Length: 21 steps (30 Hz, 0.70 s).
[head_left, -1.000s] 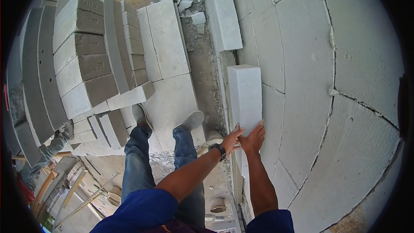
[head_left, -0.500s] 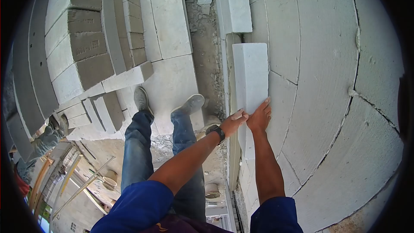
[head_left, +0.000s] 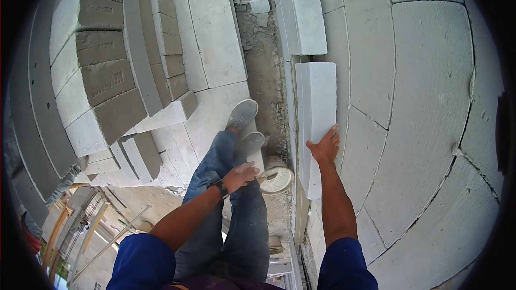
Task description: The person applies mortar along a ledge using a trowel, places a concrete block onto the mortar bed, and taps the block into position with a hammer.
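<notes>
The right hand (head_left: pixel 324 146), fingers spread, rests on a long, pale-grey rectangular masonry block (head_left: pixel 321 99) alongside a wall of large, flat grey blocks (head_left: pixel 424 102). The left hand (head_left: pixel 240 177), below a black wristwatch (head_left: pixel 220 188), hangs loosely curled over blue denim jeans (head_left: pixel 212 169), near a round, pale-rimmed bucket (head_left: pixel 278 181). To the left stand stacked, rectangular grey blocks (head_left: pixel 107 83), several with stamped ends.

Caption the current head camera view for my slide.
Right hand on a white concrete block beside a block wall, left hand apart.

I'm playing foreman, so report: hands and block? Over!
Right hand on white block. Left hand off it. Block lies beside wall. Maybe watch bucket near shoes.
</notes>
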Motion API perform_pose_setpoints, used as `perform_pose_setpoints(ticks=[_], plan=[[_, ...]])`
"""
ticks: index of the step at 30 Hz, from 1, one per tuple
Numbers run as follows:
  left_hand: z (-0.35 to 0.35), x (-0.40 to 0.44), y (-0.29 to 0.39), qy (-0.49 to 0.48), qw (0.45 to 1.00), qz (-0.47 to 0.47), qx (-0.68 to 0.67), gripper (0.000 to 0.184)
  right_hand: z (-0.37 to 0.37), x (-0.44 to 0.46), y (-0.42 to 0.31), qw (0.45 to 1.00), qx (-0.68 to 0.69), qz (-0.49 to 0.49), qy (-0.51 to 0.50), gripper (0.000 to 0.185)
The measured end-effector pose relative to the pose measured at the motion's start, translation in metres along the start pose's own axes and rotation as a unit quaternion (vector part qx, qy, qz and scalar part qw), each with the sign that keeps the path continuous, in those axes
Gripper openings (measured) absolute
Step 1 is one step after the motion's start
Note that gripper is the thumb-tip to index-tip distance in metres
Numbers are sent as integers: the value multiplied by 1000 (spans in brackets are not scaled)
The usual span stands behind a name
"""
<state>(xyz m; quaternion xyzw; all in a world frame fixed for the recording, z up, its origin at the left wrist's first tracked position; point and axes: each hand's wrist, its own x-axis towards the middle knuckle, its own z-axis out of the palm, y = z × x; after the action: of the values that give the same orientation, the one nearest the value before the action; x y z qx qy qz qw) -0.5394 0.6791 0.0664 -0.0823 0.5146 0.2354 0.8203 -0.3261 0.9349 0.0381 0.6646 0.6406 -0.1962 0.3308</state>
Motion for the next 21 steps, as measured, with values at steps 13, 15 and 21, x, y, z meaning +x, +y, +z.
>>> perform_pose_setpoints(ticks=[13,15,21], plan=[[-101,-27,60,153,988,17,-23,83,28,53,-18,1000,13,-18,15,129],[-96,-24,62,141,990,18,-16,82,32,56,-20,1000,7,-13,17,128],[-68,-11,69,106,994,9,13,81,29,56,-20,999,25,-22,19,129]])
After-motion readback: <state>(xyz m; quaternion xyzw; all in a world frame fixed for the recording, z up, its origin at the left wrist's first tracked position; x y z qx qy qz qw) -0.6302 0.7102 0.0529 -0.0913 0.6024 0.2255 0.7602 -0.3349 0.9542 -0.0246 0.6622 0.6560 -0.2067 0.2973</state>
